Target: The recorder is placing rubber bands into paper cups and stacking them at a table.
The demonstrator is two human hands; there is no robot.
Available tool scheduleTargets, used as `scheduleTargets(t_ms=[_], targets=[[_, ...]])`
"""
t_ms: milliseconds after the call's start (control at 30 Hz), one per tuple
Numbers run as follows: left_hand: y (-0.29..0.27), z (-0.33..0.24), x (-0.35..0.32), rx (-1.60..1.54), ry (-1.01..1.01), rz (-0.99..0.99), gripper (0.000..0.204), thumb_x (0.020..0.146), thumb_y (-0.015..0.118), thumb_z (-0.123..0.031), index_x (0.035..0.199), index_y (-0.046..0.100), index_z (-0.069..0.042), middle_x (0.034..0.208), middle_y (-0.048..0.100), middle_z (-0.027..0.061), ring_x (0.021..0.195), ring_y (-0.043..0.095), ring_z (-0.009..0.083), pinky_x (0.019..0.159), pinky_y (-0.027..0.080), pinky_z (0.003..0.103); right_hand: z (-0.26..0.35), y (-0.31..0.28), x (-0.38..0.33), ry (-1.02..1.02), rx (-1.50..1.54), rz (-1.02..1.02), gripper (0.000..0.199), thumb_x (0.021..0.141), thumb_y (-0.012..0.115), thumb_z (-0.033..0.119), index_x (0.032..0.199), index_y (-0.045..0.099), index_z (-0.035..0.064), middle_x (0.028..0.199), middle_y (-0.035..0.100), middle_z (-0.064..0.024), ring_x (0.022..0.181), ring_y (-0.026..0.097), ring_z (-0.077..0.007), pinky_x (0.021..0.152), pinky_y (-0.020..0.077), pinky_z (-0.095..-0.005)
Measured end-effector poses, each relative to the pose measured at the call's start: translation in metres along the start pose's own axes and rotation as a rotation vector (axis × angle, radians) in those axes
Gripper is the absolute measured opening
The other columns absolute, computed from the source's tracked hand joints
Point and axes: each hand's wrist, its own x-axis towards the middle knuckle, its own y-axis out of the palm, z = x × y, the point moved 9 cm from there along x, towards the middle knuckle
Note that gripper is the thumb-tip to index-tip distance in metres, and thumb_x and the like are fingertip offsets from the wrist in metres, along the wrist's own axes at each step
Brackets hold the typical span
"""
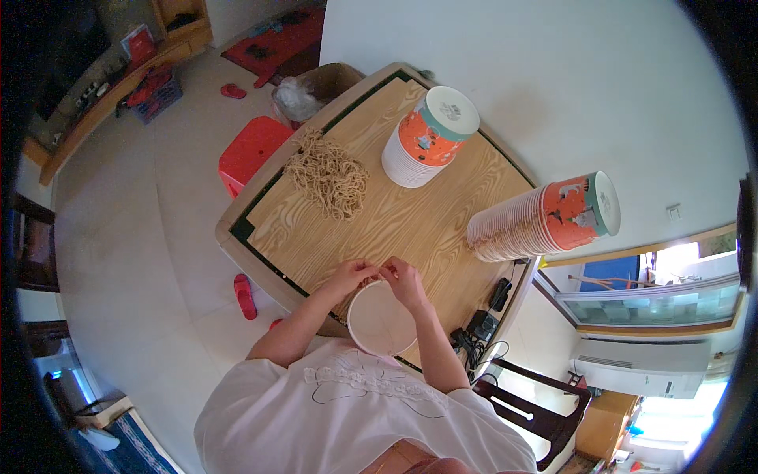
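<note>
A white paper bucket [382, 322] stands close against me at the table's near edge, its round mouth facing up. At its far rim my left hand [355, 276] and my right hand [403, 283] meet, both with fingers pinched together. What lies between the fingertips is too small to make out. Beyond my left hand lies a tangled heap of tan twine cords [328, 175]. A stack of upside-down paper buckets [430, 138] stands toward the far edge. To the right leans a taller bucket stack [545, 218], with tan cords hanging along its lower side.
The wood-grain table [272, 246] meets a white wall. Black adapters and cables [479, 328] lie at its right edge, beside a dark wooden chair [541, 407]. A red stool [251, 152] and a cardboard box [330, 81] stand past its left side. Red slippers [245, 297] lie on the floor.
</note>
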Motion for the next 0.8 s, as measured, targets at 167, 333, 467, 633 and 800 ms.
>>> scheduleTargets(t_ms=[167, 333, 467, 633, 800], targets=[[0.009, 0.023, 0.006, -0.426, -0.237, 0.041, 0.018, 0.077, 0.060, -0.025, 0.079, 0.059, -0.007, 0.068, 0.057, 0.0016, 0.060, 0.053, 0.0104, 0.051, 0.041, 0.022, 0.012, -0.005, -0.005, -0.040, -0.065, -0.111, 0.009, 0.075, 0.058, 0.007, 0.078, 0.056, -0.0007, 0.073, 0.058, -0.0127, 0.066, 0.058, -0.0254, 0.059, 0.0458, -0.0310], [0.004, 0.048, 0.014, -0.640, -0.323, 0.001, 0.015, 0.076, 0.061, -0.023, 0.077, 0.059, -0.008, 0.068, 0.057, 0.0021, 0.059, 0.053, 0.0122, 0.052, 0.042, 0.023, 0.029, -0.008, -0.013, -0.180, -0.149, -0.300, 0.010, 0.071, 0.063, 0.010, 0.075, 0.057, 0.0022, 0.070, 0.056, -0.0104, 0.065, 0.055, -0.0260, 0.062, 0.0422, -0.0357], [0.013, 0.035, 0.006, -0.639, -0.343, 0.016, 0.014, 0.076, 0.062, -0.022, 0.077, 0.059, -0.008, 0.069, 0.058, 0.0021, 0.060, 0.053, 0.0122, 0.052, 0.043, 0.024, 0.027, -0.011, -0.015, -0.195, -0.180, -0.346, 0.009, 0.070, 0.064, 0.010, 0.073, 0.057, 0.0042, 0.070, 0.056, -0.0086, 0.066, 0.054, -0.0250, 0.065, 0.0397, -0.0360], [0.006, 0.049, 0.008, -0.658, -0.350, -0.045, 0.012, 0.075, 0.063, -0.020, 0.078, 0.060, -0.008, 0.071, 0.059, 0.0023, 0.061, 0.054, 0.0123, 0.053, 0.044, 0.024, 0.045, -0.011, -0.019, -0.276, -0.229, -0.399, 0.008, 0.068, 0.064, 0.009, 0.072, 0.058, 0.0060, 0.070, 0.056, -0.0066, 0.068, 0.053, -0.0232, 0.069, 0.0382, -0.0350], [0.006, 0.058, 0.013, -0.655, -0.362, -0.022, 0.010, 0.077, 0.060, -0.019, 0.078, 0.059, -0.009, 0.071, 0.058, 0.0018, 0.064, 0.054, 0.0121, 0.056, 0.044, 0.025, 0.046, -0.013, -0.020, -0.293, -0.250, -0.403, 0.008, 0.068, 0.064, 0.010, 0.073, 0.059, 0.0067, 0.070, 0.056, -0.0064, 0.070, 0.053, -0.0230, 0.073, 0.0380, -0.0352]])
